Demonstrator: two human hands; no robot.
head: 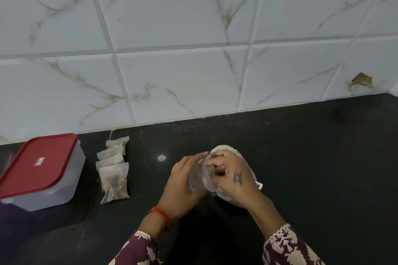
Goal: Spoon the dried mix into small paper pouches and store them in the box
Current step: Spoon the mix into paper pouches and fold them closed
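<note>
1. Head view: our left hand (185, 180) held an empty paper pouch (199, 180) upright, fingers closed on its side.
2. Our right hand (230, 175) pinched the pouch mouth, apparently to open it for filling.
3. Filled pouches (113, 170) lay well left of the grip, beside the box (41, 171), lid still on, probably staged for storing.
4. We saw no spoon.

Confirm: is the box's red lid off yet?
No, the red lid sits closed on the clear plastic box, and the filled pouches lie beside it on the counter.
</note>
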